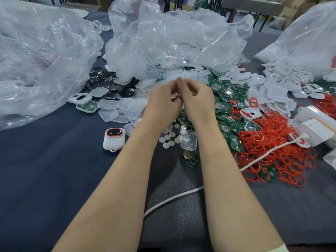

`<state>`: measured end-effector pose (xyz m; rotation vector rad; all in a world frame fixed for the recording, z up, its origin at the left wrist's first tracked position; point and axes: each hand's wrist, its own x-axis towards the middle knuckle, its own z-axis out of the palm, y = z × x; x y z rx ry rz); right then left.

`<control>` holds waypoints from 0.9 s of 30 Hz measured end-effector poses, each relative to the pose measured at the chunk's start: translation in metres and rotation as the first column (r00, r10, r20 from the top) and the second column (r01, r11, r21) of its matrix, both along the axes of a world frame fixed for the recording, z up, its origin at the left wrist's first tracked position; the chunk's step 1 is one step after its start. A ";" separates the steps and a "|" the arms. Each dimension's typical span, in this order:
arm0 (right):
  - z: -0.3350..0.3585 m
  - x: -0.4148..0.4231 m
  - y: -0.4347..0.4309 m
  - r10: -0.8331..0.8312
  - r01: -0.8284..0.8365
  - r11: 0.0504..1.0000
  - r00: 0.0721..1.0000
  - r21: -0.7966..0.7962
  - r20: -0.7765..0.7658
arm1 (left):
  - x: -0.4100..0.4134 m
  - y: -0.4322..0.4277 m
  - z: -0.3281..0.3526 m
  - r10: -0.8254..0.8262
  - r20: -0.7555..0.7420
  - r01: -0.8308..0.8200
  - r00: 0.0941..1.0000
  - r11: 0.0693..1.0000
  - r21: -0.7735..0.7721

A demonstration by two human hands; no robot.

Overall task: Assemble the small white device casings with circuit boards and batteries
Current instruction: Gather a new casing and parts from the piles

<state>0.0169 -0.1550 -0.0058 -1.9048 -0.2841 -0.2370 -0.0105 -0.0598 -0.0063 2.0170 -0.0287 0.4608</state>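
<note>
My left hand (163,102) and my right hand (197,100) meet above the middle of the table, fingers curled together around a small white part (175,97) that they mostly hide. Below them lie green circuit boards (229,124) in a heap, small white round buttons (171,138) and translucent square covers (116,110). One finished white device with a red ring and dark face (113,139) stands alone on the blue cloth to the left. A single green board with a coin battery (190,159) lies near my right forearm.
Big clear plastic bags (163,39) fill the back and the left. A pile of red rubber rings (278,151) spreads at the right, beside white boxes (316,128). A white cable (181,195) crosses the cloth. Dark round parts (103,79) and white casings (283,79) lie behind.
</note>
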 end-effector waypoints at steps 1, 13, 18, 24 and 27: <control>0.000 0.001 -0.002 -0.024 0.024 1.000 1.000 0.005 0.006 | -0.001 -0.001 0.001 -0.004 -0.008 0.004 1.000 1.000 0.027; 0.007 -0.001 0.000 0.079 -0.066 0.981 0.994 0.180 -0.069 | 0.000 0.010 0.005 0.114 -0.097 -0.132 0.989 0.968 -0.213; 0.011 -0.002 -0.009 -0.066 0.069 0.993 0.997 -0.094 0.033 | -0.001 0.023 0.011 0.172 -0.130 -0.214 0.976 0.684 -0.698; 0.009 -0.010 0.006 0.051 -0.027 0.932 0.997 -0.361 0.056 | -0.004 0.025 0.021 0.194 -0.066 -0.138 0.979 0.387 -0.912; 0.013 -0.014 0.028 0.119 -0.076 0.912 0.989 -0.404 0.083 | -0.007 0.040 0.030 0.308 -0.043 -0.146 0.950 0.318 -0.937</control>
